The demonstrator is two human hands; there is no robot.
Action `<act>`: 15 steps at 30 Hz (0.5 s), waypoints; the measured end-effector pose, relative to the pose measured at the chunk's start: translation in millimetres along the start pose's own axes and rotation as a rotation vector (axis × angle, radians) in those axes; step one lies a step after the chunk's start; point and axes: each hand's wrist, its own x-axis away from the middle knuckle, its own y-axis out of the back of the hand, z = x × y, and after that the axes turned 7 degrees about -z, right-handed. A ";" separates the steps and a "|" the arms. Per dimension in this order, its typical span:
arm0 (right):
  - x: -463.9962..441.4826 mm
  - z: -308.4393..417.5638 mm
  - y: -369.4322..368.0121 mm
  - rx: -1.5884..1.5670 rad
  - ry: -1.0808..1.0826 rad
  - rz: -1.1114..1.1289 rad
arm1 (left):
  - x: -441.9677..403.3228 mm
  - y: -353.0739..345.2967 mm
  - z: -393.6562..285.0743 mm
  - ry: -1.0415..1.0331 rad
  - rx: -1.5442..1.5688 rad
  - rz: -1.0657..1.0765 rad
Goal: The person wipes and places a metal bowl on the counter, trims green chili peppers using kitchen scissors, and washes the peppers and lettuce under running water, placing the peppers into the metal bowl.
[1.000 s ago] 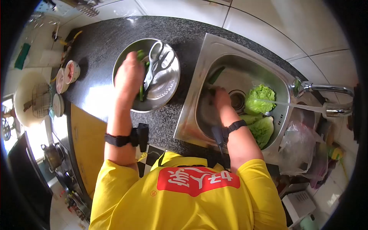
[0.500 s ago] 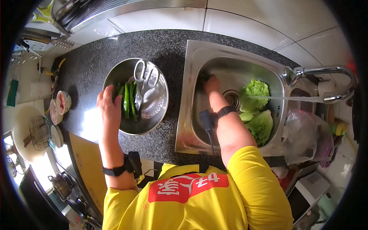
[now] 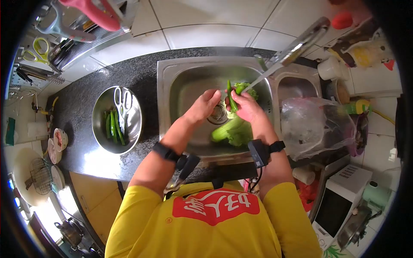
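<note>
Over the sink, my right hand [image 3: 249, 106] is closed around a long green pepper [image 3: 232, 98], which stands up out of its fingers. Facing it, with a small gap to the pepper, is my left hand [image 3: 203, 105]. Its fingers are curled and pressed together; whatever they may hold is hidden. Water from the faucet [image 3: 301, 43] runs down onto or just behind my right hand. Lettuce [image 3: 235, 132] lies below in the steel sink [image 3: 183, 88], partly covered by the right hand and forearm.
Left of the sink stands a metal bowl [image 3: 137, 133] with several green peppers [image 3: 113, 127] and white-handled scissors [image 3: 123, 105]. Small bowls [image 3: 60, 138] sit at the counter's far left. A clear plastic bag [image 3: 303, 124] lies right of the sink.
My left hand has left the bowl and moved right, over the sink. My right hand has come up from the sink's left side, now with a green pepper. The view has shifted right.
</note>
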 end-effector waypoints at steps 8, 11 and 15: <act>-9.2 -2.8 19.3 0.834 0.271 -0.475 | -68.0 -101.0 19.5 0.394 0.933 -0.168; 6.7 15.4 8.3 0.790 0.257 -0.504 | -63.6 -107.6 26.1 0.358 1.124 -0.104; 8.8 11.1 16.8 0.856 0.188 -0.349 | -55.2 -96.7 48.9 0.151 1.084 0.181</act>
